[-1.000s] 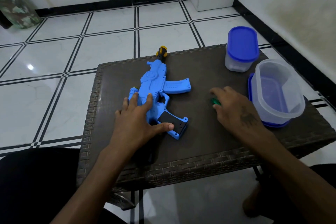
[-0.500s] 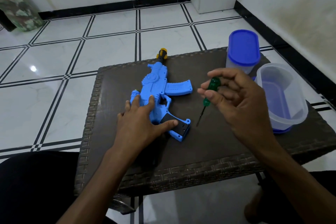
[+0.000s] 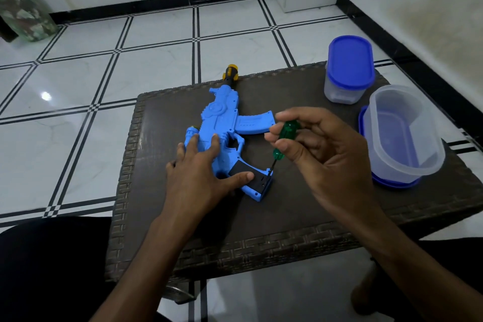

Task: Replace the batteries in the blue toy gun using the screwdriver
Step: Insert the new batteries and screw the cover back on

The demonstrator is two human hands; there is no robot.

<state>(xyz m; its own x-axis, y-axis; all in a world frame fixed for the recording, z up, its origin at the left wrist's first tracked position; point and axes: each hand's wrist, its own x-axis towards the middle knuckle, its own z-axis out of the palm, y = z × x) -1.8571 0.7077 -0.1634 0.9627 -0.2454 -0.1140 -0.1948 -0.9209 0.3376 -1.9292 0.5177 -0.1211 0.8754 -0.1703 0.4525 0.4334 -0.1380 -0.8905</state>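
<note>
On the brown woven table point(image 3: 300, 206), I saw my two hands working at the blue toy gun point(image 3: 222, 123).

My left hand point(image 3: 201, 172) lay flat on the gun with fingers spread, hiding part of its body, thumb on the black battery cover point(image 3: 251, 178). My right hand point(image 3: 321, 149) pinched the green screwdriver point(image 3: 286, 133), its tip at the grip's end; I could not make out the screw. The gun's yellow tip point(image 3: 230, 73) stuck past the far edge. Two tubs point(image 3: 347, 73) sat right. I read no writing.
</note>
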